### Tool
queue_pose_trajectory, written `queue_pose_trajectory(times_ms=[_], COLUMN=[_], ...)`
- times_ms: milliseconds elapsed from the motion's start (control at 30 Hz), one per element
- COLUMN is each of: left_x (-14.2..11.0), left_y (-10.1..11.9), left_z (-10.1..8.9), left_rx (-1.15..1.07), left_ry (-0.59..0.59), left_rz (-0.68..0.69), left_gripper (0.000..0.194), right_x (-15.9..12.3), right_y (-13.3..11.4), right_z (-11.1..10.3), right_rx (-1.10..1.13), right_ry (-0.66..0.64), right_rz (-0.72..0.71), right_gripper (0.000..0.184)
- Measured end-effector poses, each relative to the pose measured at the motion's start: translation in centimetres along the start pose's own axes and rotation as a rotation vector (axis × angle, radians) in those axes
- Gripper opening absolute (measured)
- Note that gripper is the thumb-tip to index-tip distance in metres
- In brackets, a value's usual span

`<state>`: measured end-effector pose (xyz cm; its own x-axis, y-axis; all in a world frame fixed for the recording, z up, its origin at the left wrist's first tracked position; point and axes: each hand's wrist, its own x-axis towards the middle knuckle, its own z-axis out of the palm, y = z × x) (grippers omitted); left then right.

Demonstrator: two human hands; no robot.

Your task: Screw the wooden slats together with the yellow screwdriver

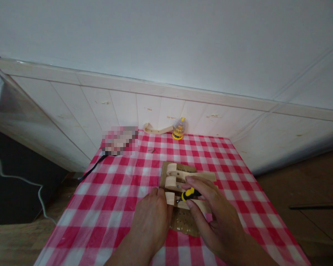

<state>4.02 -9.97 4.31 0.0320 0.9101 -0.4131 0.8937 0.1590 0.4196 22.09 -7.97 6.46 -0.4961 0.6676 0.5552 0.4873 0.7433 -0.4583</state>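
A yellow and black screwdriver (190, 193) is pinched in my right hand (220, 212), its tip down at a screw in the nearest pale wooden hook (170, 198). My left hand (151, 217) is closed at the curled end of that hook, with its fingertips partly hidden. Beyond it, a middle wooden hook (170, 183) and a far wooden hook (172, 169) lie side by side, each showing a screw near its curl. All three rest across a brown, tape-wrapped board (184, 223) with small holes in its surface.
A red-and-white checked cloth (127, 173) covers the table. Toward the wall stand another wooden hook (158, 130) and a yellow screwdriver-bit case (178, 129). Small thin metal pieces (152, 150) lie nearer. At the left back is a blurred-out object (119, 141) with a black strap.
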Motion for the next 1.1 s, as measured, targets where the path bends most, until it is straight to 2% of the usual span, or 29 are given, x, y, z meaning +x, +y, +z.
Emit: queue_pose_trajectory(times_ms=[200, 300, 500, 733, 967, 1100], left_x=[-0.06, -0.06, -0.12, -0.02, 0.04, 0.03], left_y=[0.1, 0.12, 0.14, -0.07, -0.03, 0.02], left_z=[-0.07, -0.09, -0.19, 0.21, 0.11, 0.03], left_rx=[-0.004, 0.001, -0.006, -0.005, -0.006, -0.001], left_ry=[-0.019, -0.015, -0.021, -0.001, -0.009, -0.019], left_rz=[-0.015, -0.008, -0.021, 0.004, -0.005, -0.003], left_gripper=[0.034, 0.033, 0.033, 0.032, 0.033, 0.032], right_x=[0.28, 0.27, 0.05, 0.13, 0.41, 0.52], right_y=[0.3, 0.24, -0.46, 0.05, -0.63, -0.38], right_z=[0.2, 0.28, -0.02, 0.3, -0.17, 0.02], right_rx=[-0.017, -0.005, -0.026, 0.001, 0.003, -0.017], right_ry=[0.001, -0.005, -0.001, -0.009, -0.012, 0.001], right_rz=[-0.043, -0.061, 0.008, -0.049, -0.013, -0.03], right_gripper=[0.041, 0.043, 0.049, 0.049, 0.046, 0.038])
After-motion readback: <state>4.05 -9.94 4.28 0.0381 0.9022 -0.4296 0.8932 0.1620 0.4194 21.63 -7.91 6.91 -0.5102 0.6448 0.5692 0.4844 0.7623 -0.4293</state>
